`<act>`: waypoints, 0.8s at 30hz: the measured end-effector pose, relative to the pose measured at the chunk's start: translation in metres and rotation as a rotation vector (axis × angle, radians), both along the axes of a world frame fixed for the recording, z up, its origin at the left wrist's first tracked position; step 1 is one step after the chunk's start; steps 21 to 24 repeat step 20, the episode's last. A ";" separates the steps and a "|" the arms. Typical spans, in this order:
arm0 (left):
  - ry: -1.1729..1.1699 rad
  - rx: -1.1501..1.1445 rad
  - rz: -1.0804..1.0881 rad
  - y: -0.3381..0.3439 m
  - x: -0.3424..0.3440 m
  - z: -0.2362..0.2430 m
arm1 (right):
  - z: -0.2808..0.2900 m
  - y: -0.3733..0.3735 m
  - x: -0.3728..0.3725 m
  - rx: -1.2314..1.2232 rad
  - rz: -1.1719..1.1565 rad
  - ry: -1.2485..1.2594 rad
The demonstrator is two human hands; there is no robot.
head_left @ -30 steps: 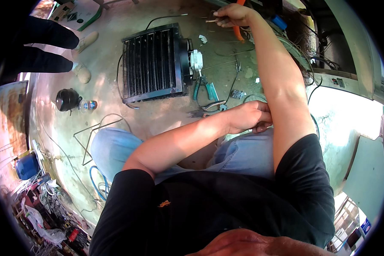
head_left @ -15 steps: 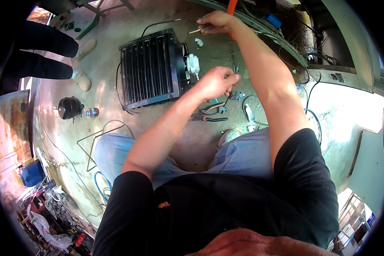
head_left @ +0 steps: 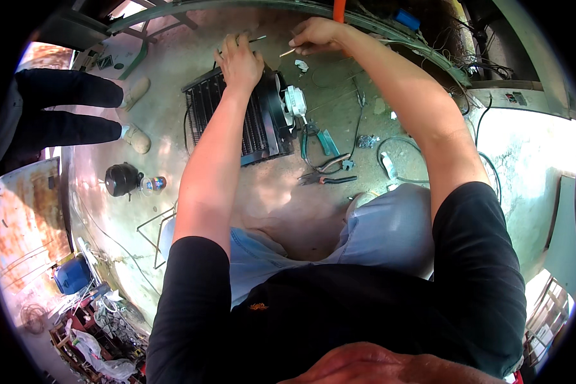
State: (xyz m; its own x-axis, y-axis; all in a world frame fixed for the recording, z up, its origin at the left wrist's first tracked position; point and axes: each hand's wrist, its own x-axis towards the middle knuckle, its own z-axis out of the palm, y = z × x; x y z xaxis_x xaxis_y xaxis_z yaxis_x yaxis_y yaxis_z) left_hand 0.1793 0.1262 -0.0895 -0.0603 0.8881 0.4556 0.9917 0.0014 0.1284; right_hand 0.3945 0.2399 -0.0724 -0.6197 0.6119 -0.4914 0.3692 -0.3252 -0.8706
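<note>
My right hand (head_left: 315, 36) pinches a short, thin copper-coloured tube (head_left: 287, 53) at the far side, its bare end pointing left. My left hand (head_left: 240, 64) reaches over the far end of a black finned condenser unit (head_left: 201, 105), fingers spread above a thin dark tube (head_left: 258, 39) that rises from the unit. The palm hides part of this tube, and whether the fingertips touch it I cannot tell. On the unit's right side sits a fan motor with a white body (head_left: 295, 101).
Pliers (head_left: 329, 180), a second plier-like tool (head_left: 334, 163) and a teal strip (head_left: 329, 143) lie right of the unit. A cable loop (head_left: 400, 141) rests farther right. A black pot-like object (head_left: 122, 179) and a jar (head_left: 152, 184) stand left. Another person's legs (head_left: 77, 125) are at far left.
My left hand has moved from right of the condenser unit, up and left, to its far end. My right hand keeps its pinch on the copper-coloured tube. The view has shifted slightly.
</note>
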 end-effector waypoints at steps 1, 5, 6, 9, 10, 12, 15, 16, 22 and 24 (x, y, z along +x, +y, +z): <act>0.021 -0.016 0.028 0.005 -0.004 -0.006 | -0.002 -0.004 -0.003 0.043 -0.063 0.060; -0.160 -0.067 0.229 0.007 -0.006 -0.031 | -0.009 -0.029 0.000 0.295 -0.087 0.228; -0.169 -0.034 0.228 0.005 -0.001 -0.035 | -0.010 -0.030 0.003 0.382 -0.034 0.252; -0.188 0.011 0.239 0.003 0.004 -0.043 | -0.013 -0.023 0.008 0.704 0.256 0.030; -0.197 0.021 0.246 0.003 0.005 -0.044 | -0.014 -0.021 0.006 0.771 0.249 -0.060; -0.186 0.053 0.178 0.008 0.007 -0.047 | -0.018 -0.019 0.003 0.900 0.240 -0.244; -0.207 0.097 0.126 0.005 0.002 -0.053 | -0.007 -0.025 0.008 1.159 0.188 -0.076; -0.232 0.082 0.117 0.006 0.003 -0.049 | -0.001 -0.027 0.008 1.049 0.134 -0.084; -0.276 -0.038 0.132 0.000 0.022 -0.034 | 0.004 -0.025 0.010 1.130 0.142 -0.178; -0.276 -0.038 0.132 0.000 0.022 -0.034 | 0.004 -0.025 0.010 1.130 0.142 -0.178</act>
